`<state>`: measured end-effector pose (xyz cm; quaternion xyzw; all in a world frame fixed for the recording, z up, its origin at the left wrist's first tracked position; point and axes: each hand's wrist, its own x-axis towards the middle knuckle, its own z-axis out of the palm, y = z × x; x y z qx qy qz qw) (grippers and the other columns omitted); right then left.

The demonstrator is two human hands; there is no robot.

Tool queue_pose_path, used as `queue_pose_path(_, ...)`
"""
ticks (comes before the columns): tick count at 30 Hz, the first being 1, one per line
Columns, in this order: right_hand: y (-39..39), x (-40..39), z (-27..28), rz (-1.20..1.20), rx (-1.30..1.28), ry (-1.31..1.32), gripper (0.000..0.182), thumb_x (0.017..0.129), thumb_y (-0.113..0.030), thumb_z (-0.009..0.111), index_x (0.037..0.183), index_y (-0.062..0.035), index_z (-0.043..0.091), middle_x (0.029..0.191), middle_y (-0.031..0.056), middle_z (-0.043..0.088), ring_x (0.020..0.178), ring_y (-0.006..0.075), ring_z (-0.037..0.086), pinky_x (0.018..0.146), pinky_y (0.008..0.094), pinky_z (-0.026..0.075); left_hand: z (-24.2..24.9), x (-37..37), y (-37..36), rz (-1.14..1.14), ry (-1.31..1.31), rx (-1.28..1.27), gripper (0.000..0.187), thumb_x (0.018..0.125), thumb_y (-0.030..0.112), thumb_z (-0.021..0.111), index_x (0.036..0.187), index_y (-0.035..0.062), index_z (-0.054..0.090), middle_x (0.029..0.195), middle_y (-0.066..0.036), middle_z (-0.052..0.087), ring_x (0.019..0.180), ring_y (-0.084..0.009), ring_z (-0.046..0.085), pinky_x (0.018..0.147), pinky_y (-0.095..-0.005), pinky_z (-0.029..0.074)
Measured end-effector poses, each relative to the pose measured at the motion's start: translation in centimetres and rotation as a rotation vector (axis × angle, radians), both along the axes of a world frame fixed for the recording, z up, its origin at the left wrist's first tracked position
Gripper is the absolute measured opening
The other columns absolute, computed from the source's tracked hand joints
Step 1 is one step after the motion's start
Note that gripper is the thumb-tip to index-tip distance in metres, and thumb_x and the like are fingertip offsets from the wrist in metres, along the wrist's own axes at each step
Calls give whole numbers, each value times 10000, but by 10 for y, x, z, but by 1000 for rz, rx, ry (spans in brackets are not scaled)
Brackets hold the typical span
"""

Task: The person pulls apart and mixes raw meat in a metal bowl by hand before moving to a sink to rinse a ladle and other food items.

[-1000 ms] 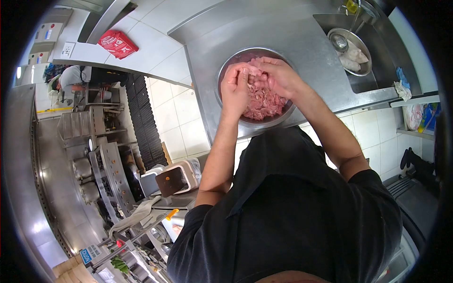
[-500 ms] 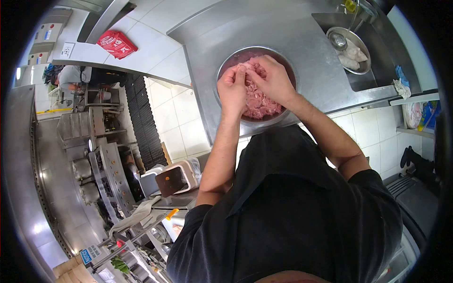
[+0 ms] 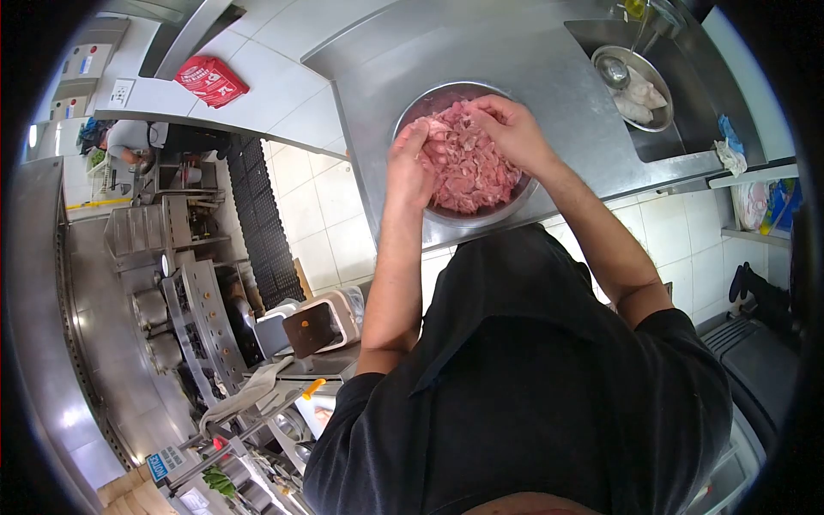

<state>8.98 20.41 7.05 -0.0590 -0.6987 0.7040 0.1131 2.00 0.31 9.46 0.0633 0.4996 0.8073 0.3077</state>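
A round metal bowl (image 3: 518,202) full of cut raw meat (image 3: 477,176) stands on the steel counter in front of me. My left hand (image 3: 412,167) is at the bowl's left side, its thumb closed over a pale pink piece of meat (image 3: 436,129). Over the upper right of the bowl, my right hand (image 3: 515,133) has thumb and fingers pinched together at the meat. Its fingertips are partly hidden, and what they grip looks like meat. The two hands are apart, with loose pieces showing between them.
Right of the counter (image 3: 549,86), a sink (image 3: 691,142) holds a metal bowl (image 3: 666,86) with pale pieces and a ladle (image 3: 613,72). A red packet (image 3: 212,81) is mounted on the left wall. Another person (image 3: 129,142) works at far left, past a black floor mat (image 3: 257,219).
My hands have separated from their meeting point above the meat. The left hand moved slightly down and left, the right moved right, and more meat shows between them.
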Motion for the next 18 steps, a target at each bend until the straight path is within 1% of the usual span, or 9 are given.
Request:
queue_pose_path(3,16,3,-19,-17,263,-38,397,1013,-101,626,1398,-10,590,1236,135,710,1085,226,696,951,344,553,-22,-5,-4,81,199,-358,250,1067,267,591,1115,43,690,1085,-54,718,923,-161,657,779,-315,524)
queue_pose_path(6,29,6,-41,-11,567,-195,529,972,-166,656,1469,-30,536,1285,215,685,1180,336,674,1011,427,533,-65,-15,-22,3,792,-1013,383,1015,314,659,1215,-12,678,1228,-153,724,1092,-310,692,877,-415,555)
queue_pose_path(7,32,5,-48,-10,680,-267,573,957,-194,668,1488,-36,520,1300,242,674,1214,373,660,1032,455,523,-91,-20,-26,-74,845,-1084,461,955,309,702,1285,-4,629,1288,-196,680,1157,-359,657,945,-434,533)
queue_pose_path(9,32,1,-72,46,746,-343,616,939,-259,691,1491,-45,521,1376,255,623,1264,413,619,1064,481,501,-136,-25,-31,-236,949,-1225,705,835,301,789,1425,13,531,1410,-281,591,1287,-457,588,1081,-472,491)
queue_pose_path(10,31,-4,-82,74,779,-378,639,930,-292,702,1493,-49,521,1414,261,598,1288,433,599,1080,494,490,-137,-19,-27,-294,995,-1225,750,829,314,791,1459,28,501,1448,-286,553,1324,-449,560,1105,-475,471)
queue_pose_path(12,20,-11,-102,51,951,-116,639,927,-295,707,1502,-84,524,1469,231,560,1288,427,597,1083,492,493,-141,2,-17,-417,1078,-1223,842,818,342,796,1527,59,440,1524,-294,479,1398,-432,504,1155,-481,432)
queue_pose_path(13,13,-14,-107,41,1033,17,640,925,-297,709,1506,-101,525,1497,216,542,1287,424,596,1085,492,494,-139,9,-10,-499,1076,-1228,848,815,358,790,1538,78,448,1513,-248,511,1386,-402,524,1148,-471,438)
queue_pose_path(16,-1,-28,-109,185,1126,-135,614,908,-267,731,1485,-152,557,1510,174,532,1258,424,610,1068,497,508,-118,13,5,-658,1034,-1303,757,819,291,787,1489,64,518,1431,-188,602,1285,-358,613,1085,-451,490)
queue_pose_path(18,-3,-31,-106,233,1143,-215,582,900,-243,738,1457,-169,586,1457,167,571,1227,413,626,1038,496,522,-122,-4,-1,-743,838,-1105,678,817,230,782,1435,50,570,1342,-154,660,1186,-333,662,1023,-434,524)
